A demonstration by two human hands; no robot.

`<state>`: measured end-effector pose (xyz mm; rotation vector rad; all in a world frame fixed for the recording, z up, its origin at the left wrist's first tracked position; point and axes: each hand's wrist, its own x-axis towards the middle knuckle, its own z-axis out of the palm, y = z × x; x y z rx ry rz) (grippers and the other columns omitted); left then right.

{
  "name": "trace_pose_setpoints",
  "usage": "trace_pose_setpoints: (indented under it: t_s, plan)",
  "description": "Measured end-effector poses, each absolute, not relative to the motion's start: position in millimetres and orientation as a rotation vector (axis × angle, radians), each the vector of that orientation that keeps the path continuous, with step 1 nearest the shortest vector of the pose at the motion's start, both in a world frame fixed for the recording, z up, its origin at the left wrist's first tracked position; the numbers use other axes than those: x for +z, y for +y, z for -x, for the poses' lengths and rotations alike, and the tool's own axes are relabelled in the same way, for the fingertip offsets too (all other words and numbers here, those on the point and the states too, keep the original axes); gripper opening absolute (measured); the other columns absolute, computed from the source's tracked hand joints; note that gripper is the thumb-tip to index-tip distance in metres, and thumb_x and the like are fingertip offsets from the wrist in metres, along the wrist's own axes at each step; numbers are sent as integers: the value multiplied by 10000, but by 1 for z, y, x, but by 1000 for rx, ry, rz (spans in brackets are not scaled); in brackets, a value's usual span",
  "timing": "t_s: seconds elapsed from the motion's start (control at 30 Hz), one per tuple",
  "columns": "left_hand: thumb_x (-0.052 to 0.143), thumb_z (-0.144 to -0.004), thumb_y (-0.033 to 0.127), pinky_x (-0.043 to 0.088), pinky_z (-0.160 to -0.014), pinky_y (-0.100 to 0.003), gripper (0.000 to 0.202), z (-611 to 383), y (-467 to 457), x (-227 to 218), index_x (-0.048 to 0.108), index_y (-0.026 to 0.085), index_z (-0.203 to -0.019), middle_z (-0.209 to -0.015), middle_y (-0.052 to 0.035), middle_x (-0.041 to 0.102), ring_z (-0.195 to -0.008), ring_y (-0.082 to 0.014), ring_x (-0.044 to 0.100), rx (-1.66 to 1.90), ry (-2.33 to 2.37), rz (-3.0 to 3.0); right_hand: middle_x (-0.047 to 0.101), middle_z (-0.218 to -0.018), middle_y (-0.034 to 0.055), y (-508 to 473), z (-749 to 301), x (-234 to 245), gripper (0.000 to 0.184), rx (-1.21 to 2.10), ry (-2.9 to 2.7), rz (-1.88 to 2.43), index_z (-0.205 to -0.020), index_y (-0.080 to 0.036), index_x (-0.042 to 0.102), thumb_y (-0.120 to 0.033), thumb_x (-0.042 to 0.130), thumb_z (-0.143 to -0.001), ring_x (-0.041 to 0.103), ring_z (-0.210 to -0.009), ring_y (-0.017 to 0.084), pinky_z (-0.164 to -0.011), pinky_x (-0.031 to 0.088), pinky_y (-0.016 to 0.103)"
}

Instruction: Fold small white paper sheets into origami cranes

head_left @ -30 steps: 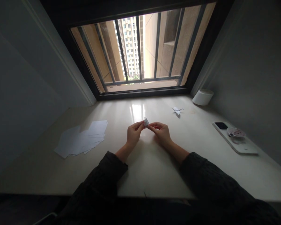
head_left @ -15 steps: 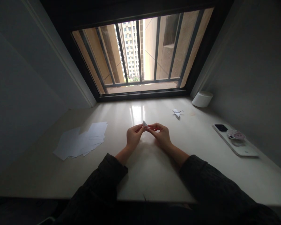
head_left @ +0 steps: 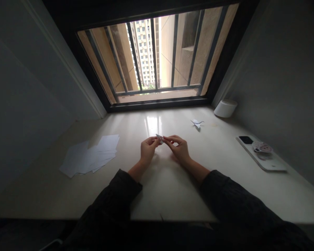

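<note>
Between my two hands, just above the pale counter [head_left: 170,202], is a small piece of folded white paper [head_left: 159,137]. My left hand [head_left: 148,149] pinches it from the left between thumb and fingers. From the other side, my right hand [head_left: 179,146] grips its right edge with thumb and forefinger. Fingertips cover part of the folded paper, so its full shape is hidden. Farther back, to the right of my hands, a folded paper crane [head_left: 197,124] rests on the counter, touched by neither hand.
Several white paper sheets [head_left: 90,157] lie in an overlapping pile on the left. On the right is a white phone [head_left: 267,161] with a round grip on its back. A white cylindrical object [head_left: 225,108] stands by the right wall, near the barred window [head_left: 157,59].
The folded paper has turned, its point now tipping to the left instead of upward. My fingers have shifted slightly on it. The whole view has moved a little.
</note>
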<state>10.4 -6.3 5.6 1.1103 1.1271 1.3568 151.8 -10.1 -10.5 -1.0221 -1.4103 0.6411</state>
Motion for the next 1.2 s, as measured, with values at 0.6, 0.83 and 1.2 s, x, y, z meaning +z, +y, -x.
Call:
trace_pose_setpoints:
  t_s: [0.6,0.83,1.2]
  plan:
    - [685,-749,422,565,-839,-423,381,-13,-6,2,700,101,-955,-842,-92,730,-794,-206,696,1371,964,-1149,706,-848,31,-11,-160,-6,149,134,-1697,1047,-911,-317,733,-254,624,-831,603,-795,208,-721,493,371]
    - [645,-774,460,563,-837,-431,406,-13,-7,2,688,108,-971,-809,-86,726,-785,-222,704,1357,986,-1152,703,-857,32,-13,-158,-5,131,70,-1714,1084,-889,-300,723,-252,611,-840,581,-836,222,-744,484,380]
    - [644,-772,455,558,-829,-416,390,-11,-4,0,685,107,-942,-768,-84,725,-776,-223,705,1367,1032,-1125,668,-923,50,-10,-160,-6,222,198,-1732,990,-1011,-295,691,-299,689,-788,574,-892,233,-808,502,401]
